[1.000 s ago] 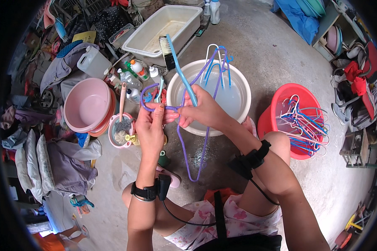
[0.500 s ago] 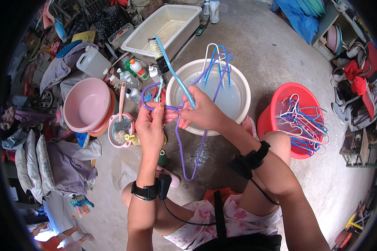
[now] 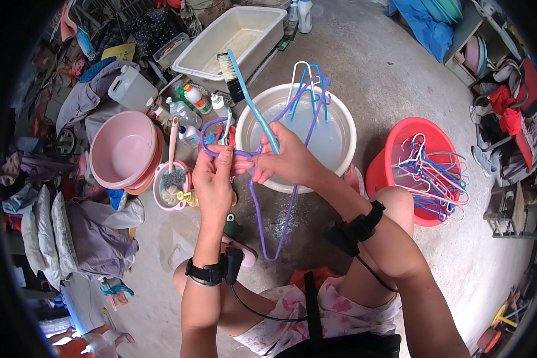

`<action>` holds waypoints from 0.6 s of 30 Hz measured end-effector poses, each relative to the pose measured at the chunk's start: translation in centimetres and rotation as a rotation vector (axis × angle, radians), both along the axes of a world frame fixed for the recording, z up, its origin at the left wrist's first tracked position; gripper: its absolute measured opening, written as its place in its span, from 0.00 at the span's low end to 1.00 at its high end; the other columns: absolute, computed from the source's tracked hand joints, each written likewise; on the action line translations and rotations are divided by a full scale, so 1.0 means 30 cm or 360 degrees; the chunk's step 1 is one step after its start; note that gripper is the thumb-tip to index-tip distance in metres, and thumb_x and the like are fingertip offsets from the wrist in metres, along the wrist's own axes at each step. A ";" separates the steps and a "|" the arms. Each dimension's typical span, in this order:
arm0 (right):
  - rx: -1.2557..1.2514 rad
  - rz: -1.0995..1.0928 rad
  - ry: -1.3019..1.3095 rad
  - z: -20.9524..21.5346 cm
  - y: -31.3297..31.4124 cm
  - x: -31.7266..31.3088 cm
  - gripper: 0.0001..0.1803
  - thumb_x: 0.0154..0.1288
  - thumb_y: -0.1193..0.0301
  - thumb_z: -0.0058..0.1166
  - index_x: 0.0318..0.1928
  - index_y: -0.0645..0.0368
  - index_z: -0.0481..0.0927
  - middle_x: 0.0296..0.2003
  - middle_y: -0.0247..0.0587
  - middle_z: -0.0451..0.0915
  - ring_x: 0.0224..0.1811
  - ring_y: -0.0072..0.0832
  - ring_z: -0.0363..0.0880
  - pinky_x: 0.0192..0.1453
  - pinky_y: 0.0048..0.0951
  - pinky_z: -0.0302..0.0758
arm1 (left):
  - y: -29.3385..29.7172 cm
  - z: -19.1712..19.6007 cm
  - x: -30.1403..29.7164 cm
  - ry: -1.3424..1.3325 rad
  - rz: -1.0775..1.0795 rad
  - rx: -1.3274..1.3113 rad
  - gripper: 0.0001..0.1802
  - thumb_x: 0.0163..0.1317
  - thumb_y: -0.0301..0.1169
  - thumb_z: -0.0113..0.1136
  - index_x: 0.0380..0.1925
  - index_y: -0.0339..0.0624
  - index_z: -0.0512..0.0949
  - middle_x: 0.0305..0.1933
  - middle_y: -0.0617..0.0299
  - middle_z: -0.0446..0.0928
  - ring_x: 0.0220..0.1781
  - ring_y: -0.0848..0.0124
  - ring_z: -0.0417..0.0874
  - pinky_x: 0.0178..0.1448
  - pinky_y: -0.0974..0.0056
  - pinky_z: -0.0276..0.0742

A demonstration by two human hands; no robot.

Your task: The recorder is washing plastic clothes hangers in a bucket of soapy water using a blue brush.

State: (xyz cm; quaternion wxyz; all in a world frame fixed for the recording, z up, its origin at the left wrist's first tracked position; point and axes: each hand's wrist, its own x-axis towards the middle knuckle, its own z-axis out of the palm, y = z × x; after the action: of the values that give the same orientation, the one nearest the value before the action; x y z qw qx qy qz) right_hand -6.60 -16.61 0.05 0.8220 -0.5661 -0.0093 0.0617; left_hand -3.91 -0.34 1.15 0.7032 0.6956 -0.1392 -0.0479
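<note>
My left hand (image 3: 213, 185) is closed on a purple clothes hanger (image 3: 260, 221) near its hook, where neck and arms meet. The hanger's long loop runs down and back up over a cream basin (image 3: 352, 143) of cloudy water. In my right hand (image 3: 291, 158) is a blue-handled scrub brush (image 3: 249, 101), its pale and black bristles pointing up and left, away from the hanger. Right fingertips touch or nearly touch the hanger beside my left fingers. Standing in the basin are a white hanger (image 3: 292, 77) and a blue hanger (image 3: 311, 98), partly hidden by the purple one.
To the right, a red bucket (image 3: 378, 173) holds several tangled hangers (image 3: 422, 164). Pink basins (image 3: 122, 149) and a small pail (image 3: 159, 194) with a pink-handled brush (image 3: 173, 143) stand left. Behind are several bottles (image 3: 197, 98) and a white tub (image 3: 200, 74).
The brush has shifted slightly right, its head tipping a little further over. The purple hanger's lower end has dropped slightly. Both hands keep their holds.
</note>
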 end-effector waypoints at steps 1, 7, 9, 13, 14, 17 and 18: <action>0.0024 0.0003 -0.0022 -0.007 -0.006 0.001 0.17 0.55 0.84 0.51 0.39 0.65 0.56 0.27 0.48 0.70 0.24 0.37 0.82 0.24 0.32 0.82 | -0.002 -0.001 0.000 0.0035 -0.0012 -0.0040 0.10 0.69 0.31 0.48 0.37 0.34 0.69 0.30 0.54 0.79 0.30 0.69 0.83 0.33 0.71 0.78; 0.0053 -0.0011 -0.0017 -0.004 -0.005 0.002 0.16 0.56 0.83 0.49 0.40 0.65 0.56 0.27 0.49 0.71 0.24 0.38 0.82 0.24 0.32 0.82 | -0.003 0.000 0.003 0.0067 -0.0032 -0.0079 0.08 0.68 0.30 0.48 0.38 0.33 0.69 0.31 0.54 0.80 0.30 0.70 0.83 0.33 0.72 0.78; 0.0035 -0.0015 -0.0022 -0.004 -0.005 0.004 0.16 0.56 0.83 0.49 0.40 0.65 0.56 0.27 0.49 0.71 0.24 0.38 0.82 0.24 0.32 0.82 | -0.002 0.003 0.007 0.0062 -0.0031 -0.0079 0.08 0.68 0.29 0.47 0.38 0.33 0.69 0.31 0.54 0.80 0.30 0.70 0.83 0.33 0.72 0.78; 0.0006 -0.0069 -0.0017 0.004 -0.010 0.001 0.15 0.59 0.82 0.51 0.40 0.63 0.58 0.26 0.47 0.74 0.26 0.35 0.81 0.27 0.31 0.82 | 0.013 0.020 0.019 0.0190 -0.0097 -0.0076 0.11 0.69 0.32 0.47 0.44 0.35 0.68 0.35 0.53 0.79 0.33 0.67 0.84 0.34 0.71 0.79; 0.0042 -0.0107 -0.0012 0.003 -0.013 -0.001 0.15 0.59 0.82 0.52 0.40 0.62 0.58 0.27 0.48 0.74 0.26 0.35 0.81 0.27 0.30 0.82 | 0.018 0.029 0.018 0.0265 -0.0130 -0.0095 0.13 0.69 0.35 0.46 0.47 0.37 0.67 0.37 0.53 0.79 0.35 0.66 0.84 0.34 0.70 0.80; 0.0113 -0.0227 0.0072 0.012 -0.040 -0.007 0.16 0.58 0.82 0.52 0.40 0.61 0.58 0.30 0.52 0.76 0.26 0.35 0.81 0.28 0.31 0.81 | 0.065 0.040 0.043 0.0247 0.0104 -0.0182 0.19 0.69 0.37 0.47 0.54 0.38 0.63 0.50 0.51 0.75 0.41 0.65 0.82 0.37 0.68 0.81; 0.0164 -0.0303 0.0142 0.015 -0.059 -0.012 0.16 0.58 0.82 0.53 0.40 0.60 0.58 0.31 0.54 0.77 0.26 0.36 0.81 0.28 0.31 0.81 | 0.079 0.030 0.062 0.0262 0.0220 -0.0281 0.19 0.69 0.36 0.47 0.55 0.38 0.62 0.51 0.50 0.74 0.42 0.66 0.82 0.38 0.68 0.81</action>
State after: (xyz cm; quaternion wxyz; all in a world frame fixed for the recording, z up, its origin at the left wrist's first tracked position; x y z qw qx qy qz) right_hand -6.96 -18.38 0.49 0.8517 -0.5181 0.0780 0.0079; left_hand -2.05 2.04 2.06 0.7723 0.6327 -0.0364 -0.0439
